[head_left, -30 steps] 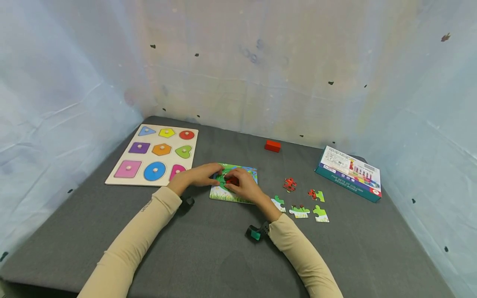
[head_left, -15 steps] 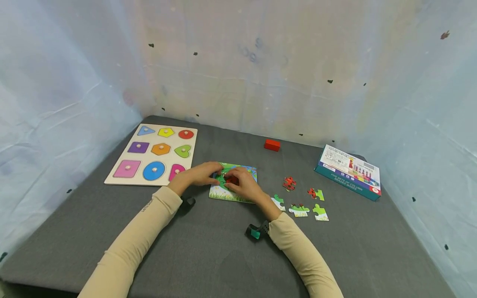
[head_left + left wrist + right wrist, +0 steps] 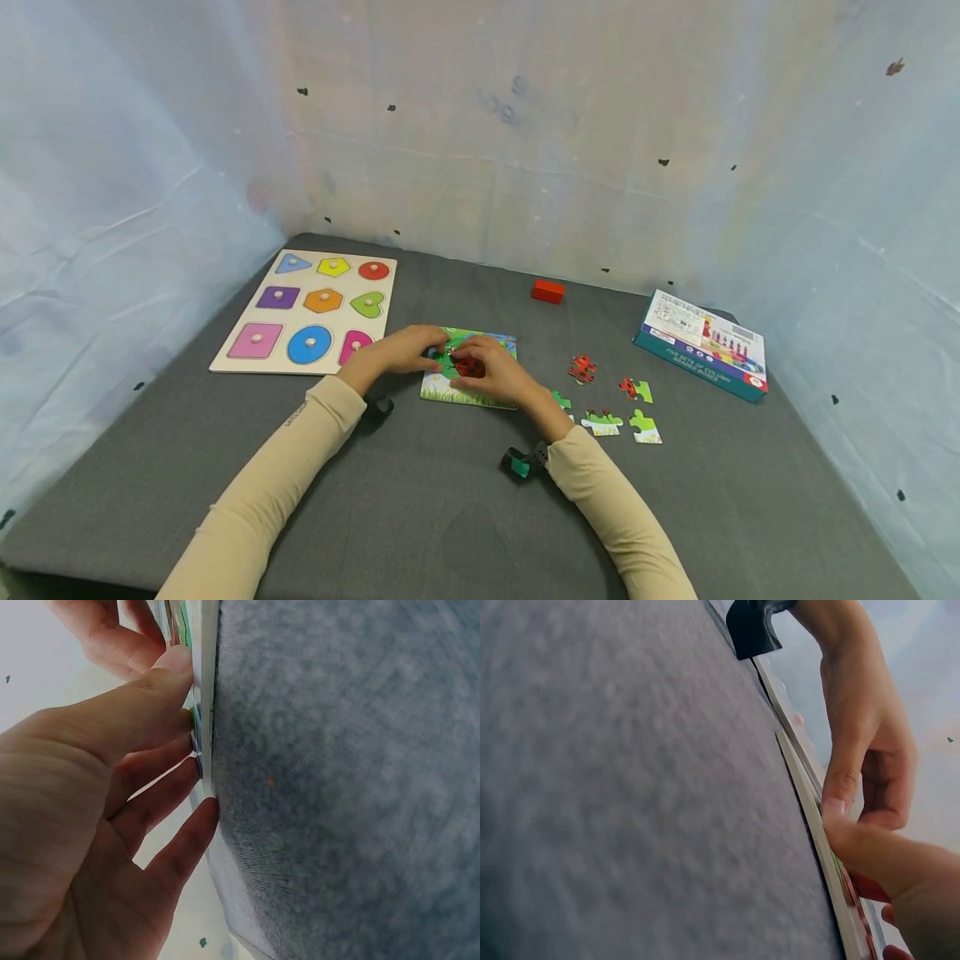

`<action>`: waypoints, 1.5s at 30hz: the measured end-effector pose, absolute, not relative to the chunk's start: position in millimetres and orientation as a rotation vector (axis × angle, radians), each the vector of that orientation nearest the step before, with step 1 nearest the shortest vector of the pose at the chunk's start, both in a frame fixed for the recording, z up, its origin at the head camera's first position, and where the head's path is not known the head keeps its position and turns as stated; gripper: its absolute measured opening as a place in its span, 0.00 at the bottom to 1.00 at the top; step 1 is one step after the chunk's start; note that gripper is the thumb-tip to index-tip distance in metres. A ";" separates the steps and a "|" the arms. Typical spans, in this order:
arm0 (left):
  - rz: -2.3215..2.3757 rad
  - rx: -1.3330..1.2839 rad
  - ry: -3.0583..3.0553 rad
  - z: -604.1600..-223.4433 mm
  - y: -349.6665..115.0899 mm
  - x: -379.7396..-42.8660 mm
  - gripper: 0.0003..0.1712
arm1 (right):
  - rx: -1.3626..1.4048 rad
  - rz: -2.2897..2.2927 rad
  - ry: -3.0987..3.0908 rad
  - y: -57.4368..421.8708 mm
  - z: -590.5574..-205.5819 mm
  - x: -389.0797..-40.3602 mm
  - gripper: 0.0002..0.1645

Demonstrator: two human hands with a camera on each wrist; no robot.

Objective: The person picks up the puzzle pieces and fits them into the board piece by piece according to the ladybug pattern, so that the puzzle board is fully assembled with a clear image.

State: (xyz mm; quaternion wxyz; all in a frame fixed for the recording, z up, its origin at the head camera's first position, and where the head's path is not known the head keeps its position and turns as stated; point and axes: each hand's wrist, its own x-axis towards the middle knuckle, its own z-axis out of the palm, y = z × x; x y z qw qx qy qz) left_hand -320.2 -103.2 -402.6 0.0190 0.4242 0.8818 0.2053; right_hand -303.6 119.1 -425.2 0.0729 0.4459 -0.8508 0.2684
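Note:
A picture puzzle board point(image 3: 467, 398) with a green grassy scene lies between the two hands in the head view. On it a red, dark-spotted patch point(image 3: 470, 367) shows under my right fingers. My left hand point(image 3: 402, 350) rests on the board's left part, fingers extended; in the left wrist view its fingertips touch the board's edge point(image 3: 207, 697). My right hand point(image 3: 497, 375) is over the board, thumb and fingers spread around the red patch. In the right wrist view the right hand point(image 3: 911, 877) is close beside the left hand point(image 3: 870, 727), its thumb touching the board's surface.
Several loose jigsaw pieces point(image 3: 602, 423) lie right of the board, one red point(image 3: 582, 369). A knobbed shape board point(image 3: 303, 312) sits at the left. A red block point(image 3: 548, 292) lies at the back, a teal box point(image 3: 701, 346) at the right. Grey cloth covers the table point(image 3: 420, 500).
My right hand shifts slightly right and its thumb and fingers spread wider, showing more of the red patch. The left hand stays where it was.

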 end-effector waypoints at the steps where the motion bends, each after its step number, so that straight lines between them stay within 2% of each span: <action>1: 0.642 1.332 2.733 -403.2 -103.5 -320.8 0.11 | 1.347 0.803 -2.558 120.0 -425.4 -304.0 0.27; 6: 0.662 1.416 2.691 -404.0 -102.9 -320.5 0.08 | 1.382 0.806 -2.558 122.6 -426.3 -304.9 0.31; 10: 0.683 1.453 2.647 -402.5 -101.5 -318.3 0.12 | 1.404 0.833 -2.550 122.8 -426.6 -305.2 0.30; 14: 0.666 1.415 2.629 -399.8 -100.0 -316.0 0.14 | 1.400 0.875 -2.582 122.8 -425.4 -303.9 0.30; 23: 0.634 1.392 2.624 -397.4 -98.0 -316.5 0.09 | 1.277 0.895 -2.759 123.4 -422.1 -301.4 0.33; 31: 0.634 1.304 2.629 -397.3 -98.4 -314.9 0.09 | 1.310 0.869 -2.743 128.9 -419.4 -298.7 0.38; 36: 0.609 1.256 2.642 -399.1 -97.9 -314.9 0.10 | 1.233 0.855 -2.728 150.6 -412.4 -293.1 0.41; 45: 0.656 1.239 2.620 -395.9 -97.5 -311.3 0.12 | 1.018 0.861 -2.710 220.6 -403.1 -281.8 0.36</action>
